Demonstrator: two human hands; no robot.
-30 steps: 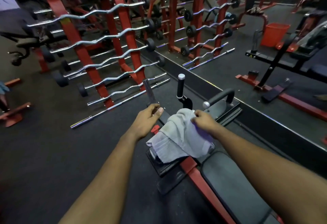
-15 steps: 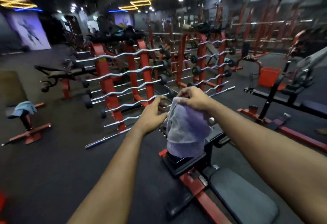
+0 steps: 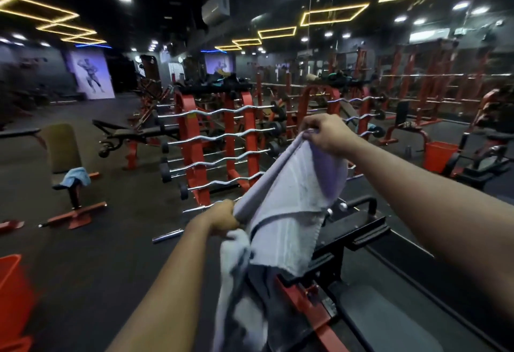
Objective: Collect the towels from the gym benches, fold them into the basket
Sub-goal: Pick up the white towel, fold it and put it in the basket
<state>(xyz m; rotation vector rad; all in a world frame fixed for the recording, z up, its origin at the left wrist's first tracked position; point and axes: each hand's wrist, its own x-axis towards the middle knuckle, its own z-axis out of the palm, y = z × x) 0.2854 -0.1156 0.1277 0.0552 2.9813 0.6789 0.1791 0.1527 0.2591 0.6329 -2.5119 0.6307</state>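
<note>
Right hand (image 3: pixel 328 134) pinches the top corner of a pale lavender-grey towel (image 3: pixel 289 212), raised high. Left hand (image 3: pixel 222 216) is lower, fist closed on the towel's other edge; cloth stretched taut between them, the rest hanging over the black-and-red bench (image 3: pixel 370 312). Beyond: red rack of curl bars (image 3: pixel 214 140). Far left, blue towel (image 3: pixel 76 176) draped on another bench (image 3: pixel 64 151). Orange basket (image 3: pixel 12 296) at left edge.
</note>
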